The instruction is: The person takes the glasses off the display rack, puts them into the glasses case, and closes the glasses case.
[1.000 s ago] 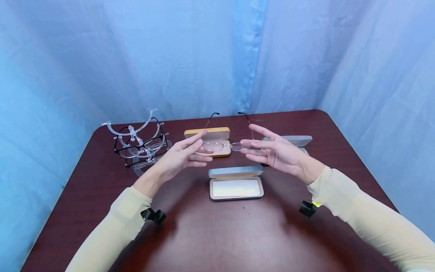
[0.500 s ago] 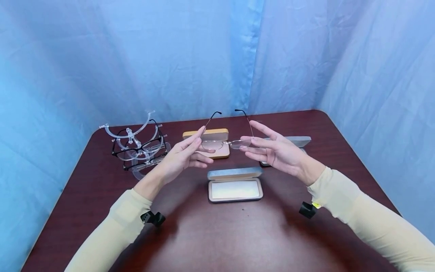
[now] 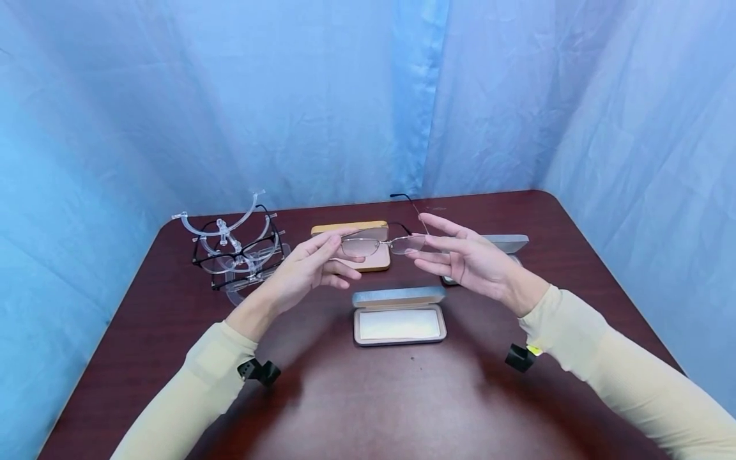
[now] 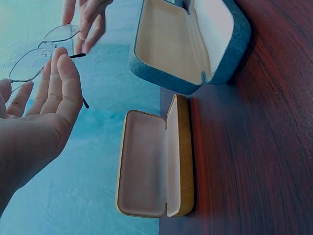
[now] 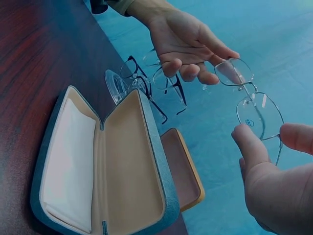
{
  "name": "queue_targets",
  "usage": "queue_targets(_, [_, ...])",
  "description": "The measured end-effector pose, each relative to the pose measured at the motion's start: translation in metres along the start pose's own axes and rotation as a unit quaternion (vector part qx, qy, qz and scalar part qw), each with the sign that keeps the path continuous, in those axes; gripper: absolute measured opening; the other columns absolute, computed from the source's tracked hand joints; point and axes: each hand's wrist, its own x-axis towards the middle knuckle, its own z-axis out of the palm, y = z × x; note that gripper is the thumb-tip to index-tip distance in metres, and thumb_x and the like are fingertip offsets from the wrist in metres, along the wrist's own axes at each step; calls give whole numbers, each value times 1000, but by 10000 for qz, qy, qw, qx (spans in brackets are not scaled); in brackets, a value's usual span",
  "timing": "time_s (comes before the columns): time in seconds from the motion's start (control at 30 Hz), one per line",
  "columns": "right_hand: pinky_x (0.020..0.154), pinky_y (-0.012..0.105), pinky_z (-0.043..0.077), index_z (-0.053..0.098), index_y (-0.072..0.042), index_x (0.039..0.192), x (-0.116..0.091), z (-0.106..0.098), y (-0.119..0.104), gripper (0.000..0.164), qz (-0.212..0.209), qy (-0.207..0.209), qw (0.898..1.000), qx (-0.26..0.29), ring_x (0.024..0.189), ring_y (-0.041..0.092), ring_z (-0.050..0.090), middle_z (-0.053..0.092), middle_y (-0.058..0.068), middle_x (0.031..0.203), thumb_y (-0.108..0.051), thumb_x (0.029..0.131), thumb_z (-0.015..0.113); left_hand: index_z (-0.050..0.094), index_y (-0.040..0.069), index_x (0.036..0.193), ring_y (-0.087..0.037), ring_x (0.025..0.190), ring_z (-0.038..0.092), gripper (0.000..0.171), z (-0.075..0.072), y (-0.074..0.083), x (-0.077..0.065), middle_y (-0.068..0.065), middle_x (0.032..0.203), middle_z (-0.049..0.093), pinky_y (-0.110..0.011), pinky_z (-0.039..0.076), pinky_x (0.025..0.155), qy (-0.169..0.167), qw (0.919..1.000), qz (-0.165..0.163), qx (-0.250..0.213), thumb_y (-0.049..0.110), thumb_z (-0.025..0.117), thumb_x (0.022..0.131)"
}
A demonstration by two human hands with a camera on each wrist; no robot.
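Thin metal-rimmed eyeglasses (image 3: pixel 360 247) are held up above the table between both hands. My left hand (image 3: pixel 310 262) pinches their left end between thumb and fingers. At the other end, my right hand (image 3: pixel 474 262) grips the rim near the hinge, as the right wrist view also shows around the clear lens (image 5: pixel 261 112). The left temple lies folded inward behind the lenses, while the right temple points away. Below the eyeglasses sits an open blue glasses case (image 3: pixel 399 322) with a white cloth inside. Behind them stands an open yellow glasses case (image 3: pixel 376 260).
A clear plastic display stand (image 3: pixel 224 233) bearing black-framed glasses (image 3: pixel 232 257) is at the left. A grey glasses case (image 3: pixel 507 243), partly hidden by my right hand, stands open at the right. Blue curtains (image 3: pixel 345 108) surround the dark red table (image 3: pixel 402 409).
The left temple of the eyeglasses has swung from pointing away to folded inward behind the lenses. Both hands have stayed nearly in place.
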Motion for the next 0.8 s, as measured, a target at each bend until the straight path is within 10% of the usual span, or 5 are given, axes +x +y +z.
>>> queue_targets(0.8, [107,42,46,21,-7,161,-1,3,-2,62,274,-165,9995,82,121,30,64,41,20,152,-11,107,52,48,11,150,-25,95,70,52,0,8,-3,-33,128,60,-31,60,68,64,9999,-37,-93,42,43,109])
